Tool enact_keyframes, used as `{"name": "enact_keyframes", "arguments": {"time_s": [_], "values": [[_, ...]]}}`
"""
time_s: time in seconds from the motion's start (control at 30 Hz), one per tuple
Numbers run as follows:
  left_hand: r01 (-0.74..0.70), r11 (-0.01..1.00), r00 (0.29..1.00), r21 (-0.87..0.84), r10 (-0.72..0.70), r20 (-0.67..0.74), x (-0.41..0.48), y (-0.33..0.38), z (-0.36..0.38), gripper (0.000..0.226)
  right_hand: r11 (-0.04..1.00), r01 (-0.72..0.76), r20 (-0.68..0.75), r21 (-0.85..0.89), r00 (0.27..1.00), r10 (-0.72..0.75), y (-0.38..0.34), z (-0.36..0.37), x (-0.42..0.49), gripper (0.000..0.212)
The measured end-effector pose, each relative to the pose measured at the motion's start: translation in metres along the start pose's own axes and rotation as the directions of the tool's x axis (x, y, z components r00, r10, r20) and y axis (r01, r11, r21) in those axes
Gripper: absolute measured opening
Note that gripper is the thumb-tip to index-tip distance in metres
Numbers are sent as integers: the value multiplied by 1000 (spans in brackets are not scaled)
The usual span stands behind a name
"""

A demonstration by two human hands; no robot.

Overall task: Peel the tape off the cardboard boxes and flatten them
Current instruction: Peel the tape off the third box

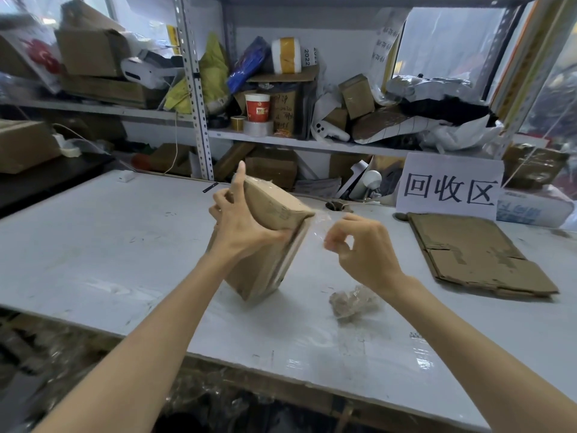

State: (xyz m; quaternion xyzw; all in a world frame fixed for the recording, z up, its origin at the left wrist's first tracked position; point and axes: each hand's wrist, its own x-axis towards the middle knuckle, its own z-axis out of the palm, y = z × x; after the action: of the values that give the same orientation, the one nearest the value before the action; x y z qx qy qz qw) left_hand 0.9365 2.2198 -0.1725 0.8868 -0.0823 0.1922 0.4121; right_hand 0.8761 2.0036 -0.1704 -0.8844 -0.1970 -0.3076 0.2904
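I read the cardboard box [274, 232] as plain brown, paler along one edge. The tape strip [318, 228] beside it is clear and glossy. The tabletop [93, 245] is white, flecked with dark scuffs. Near its right edge the flattened cardboard [474, 254] is brown with darker torn patches. The wad of tape [352, 300] is clear, tinged brown. At the back edge, the sign [449, 185] is white with black characters.

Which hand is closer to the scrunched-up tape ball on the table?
Right. The right hand is raised just beyond the tape ball, pinching a clear tape strip. The left hand grips the box, farther off to the ball's left.
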Motion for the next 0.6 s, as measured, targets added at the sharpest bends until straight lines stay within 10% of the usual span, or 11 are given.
{"name": "enact_keyframes", "arguments": {"time_s": [0.2, 0.33, 0.6], "values": [[-78, 993, 997, -91, 80, 23, -2, -11, -1, 106, 877, -434, -195, 207, 860, 471, 9, -8, 4, 25], [-141, 980, 988, -138, 148, 44, -6, -12, 0, 104, 865, -481, -248, -140, 863, 439, 11, -8, 16, 54], [-216, 968, 973, -125, 224, 54, -15, -10, -1, 103, 945, -308, 93, 106, 950, 299, 4, 3, 26, 27]]}}
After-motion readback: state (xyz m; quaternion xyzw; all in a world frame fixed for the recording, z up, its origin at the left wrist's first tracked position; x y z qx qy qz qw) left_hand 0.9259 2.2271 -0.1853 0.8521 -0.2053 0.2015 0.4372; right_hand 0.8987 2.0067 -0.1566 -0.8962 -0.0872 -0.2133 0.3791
